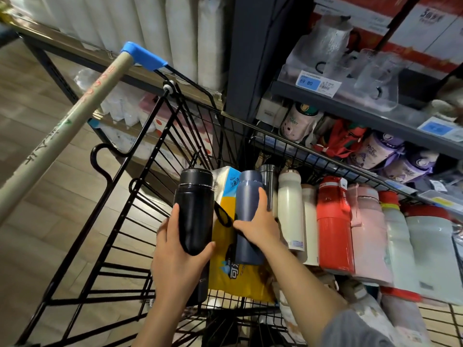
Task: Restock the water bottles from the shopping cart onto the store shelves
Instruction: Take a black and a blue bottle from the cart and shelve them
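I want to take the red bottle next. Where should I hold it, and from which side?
Grip the red bottle around its smooth body below the lid, coming from above and in front. A white bottle and a pink bottle stand close on either side, so a side approach looks blocked.

A yellow-and-white printed package (226,249) lies in the wire basket. Tall white wrapped stacks (160,28) stand on a wood-topped rack (75,50) at upper left, above a wood-plank floor (32,136). Clear glass pitchers (333,43) stand behind a blue price tag (307,83) at upper right.

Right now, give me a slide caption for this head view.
Over the shopping cart, the left hand holds a black bottle and the right hand a blue-grey bottle.
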### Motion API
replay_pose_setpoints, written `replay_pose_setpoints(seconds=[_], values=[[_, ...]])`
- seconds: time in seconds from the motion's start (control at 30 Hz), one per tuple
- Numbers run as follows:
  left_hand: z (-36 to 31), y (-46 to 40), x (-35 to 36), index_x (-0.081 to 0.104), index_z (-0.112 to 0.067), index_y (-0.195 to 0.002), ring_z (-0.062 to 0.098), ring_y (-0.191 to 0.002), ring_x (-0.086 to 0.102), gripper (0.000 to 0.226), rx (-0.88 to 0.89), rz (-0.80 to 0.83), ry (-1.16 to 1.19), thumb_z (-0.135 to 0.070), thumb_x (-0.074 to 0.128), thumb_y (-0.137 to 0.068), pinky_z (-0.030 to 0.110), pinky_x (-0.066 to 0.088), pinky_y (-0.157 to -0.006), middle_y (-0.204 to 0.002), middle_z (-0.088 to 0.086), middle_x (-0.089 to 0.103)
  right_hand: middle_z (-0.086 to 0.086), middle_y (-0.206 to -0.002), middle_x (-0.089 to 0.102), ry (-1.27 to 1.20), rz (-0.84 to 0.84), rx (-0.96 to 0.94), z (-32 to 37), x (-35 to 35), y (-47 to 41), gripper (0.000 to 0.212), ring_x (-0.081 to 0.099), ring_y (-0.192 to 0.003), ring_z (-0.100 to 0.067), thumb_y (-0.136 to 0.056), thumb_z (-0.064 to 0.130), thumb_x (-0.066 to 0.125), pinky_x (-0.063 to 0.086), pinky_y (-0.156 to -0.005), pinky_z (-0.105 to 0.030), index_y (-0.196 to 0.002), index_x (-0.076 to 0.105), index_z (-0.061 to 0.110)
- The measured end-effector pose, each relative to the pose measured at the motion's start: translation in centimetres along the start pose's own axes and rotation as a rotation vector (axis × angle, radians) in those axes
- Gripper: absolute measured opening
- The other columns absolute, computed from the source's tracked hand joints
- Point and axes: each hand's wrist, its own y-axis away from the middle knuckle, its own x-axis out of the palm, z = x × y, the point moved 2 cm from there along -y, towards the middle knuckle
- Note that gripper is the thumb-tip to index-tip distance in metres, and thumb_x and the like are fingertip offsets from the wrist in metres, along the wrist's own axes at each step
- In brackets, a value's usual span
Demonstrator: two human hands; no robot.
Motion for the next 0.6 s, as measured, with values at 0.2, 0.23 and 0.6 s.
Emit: replay_pose_setpoints(seconds=[0.2, 0.23, 0.6], values=[[0.3, 0.4, 0.1, 0.020, -0.034, -0.148, 0.024, -0.114, 0.049, 0.107, 0.041, -0.005, 0.055, -0.033, 0.085, -0.063, 0.030, 0.039, -0.076, -0.131, 0.007, 0.045, -0.014, -0.137, 0.039, 0.055, -0.088, 0.004, 0.1, 1.9, 1.4, 0.111, 0.053, -0.114, -0.031, -0.080, 0.041, 0.072, 0.050, -0.084, -0.040, -0.146, -0.018, 0.035], [0.2, 0.4, 0.2, 0.020, -0.034, -0.148, 0.024, -0.114, 0.049, 0.107, 0.052, -0.007, 0.063, -0.032, 0.085, -0.063, 0.031, 0.039, -0.077, -0.131, 0.007, 0.045, -0.014, -0.137, 0.038, 0.064, -0.104, 0.020, 0.2, 2.1, 1.3, 0.114, 0.053, -0.114, -0.031, -0.080, 0.042, 0.073, 0.051, -0.084, -0.040, -0.145, -0.020, 0.035], [-1.1, 0.6, 0.3, 0.026, -0.028, -0.147, 0.023, -0.117, 0.048, 0.106, 0.141, -0.071, 0.016, -0.028, 0.086, -0.061, 0.035, 0.042, -0.082, -0.133, 0.006, 0.045, -0.004, -0.142, 0.038, -0.173, -0.146, -0.148, -1.5, -0.7, 4.0, 0.109, 0.053, -0.115, -0.024, -0.077, 0.033, 0.074, 0.051, -0.088, -0.040, -0.145, -0.010, 0.045]])
